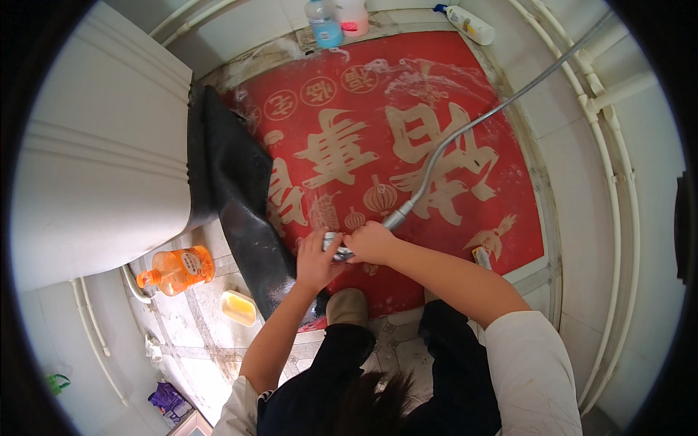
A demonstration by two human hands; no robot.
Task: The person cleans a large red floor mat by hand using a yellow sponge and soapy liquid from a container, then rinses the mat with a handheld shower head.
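Note:
My right hand [371,242] is wrapped round the handle of a silver shower head [333,240], low over the near part of a red mat [436,80]. From the handle a grey hose [465,131] runs up to the far right. Against the side of the shower head rests my left hand [318,261], its fingers curled over it. Pale gold characters and lanterns decorate the wet mat, and suds streak its far part. Its left edge is folded over, so the black underside [236,167] shows. No water jet can be made out.
An orange pump bottle [182,270] and a yellow soap dish [238,308] are on the tiles at left. Along the far wall stand a blue bottle [325,25] and a pink one [352,18]; a white bottle [471,25] lies at far right. White pipes [600,145] line the right wall.

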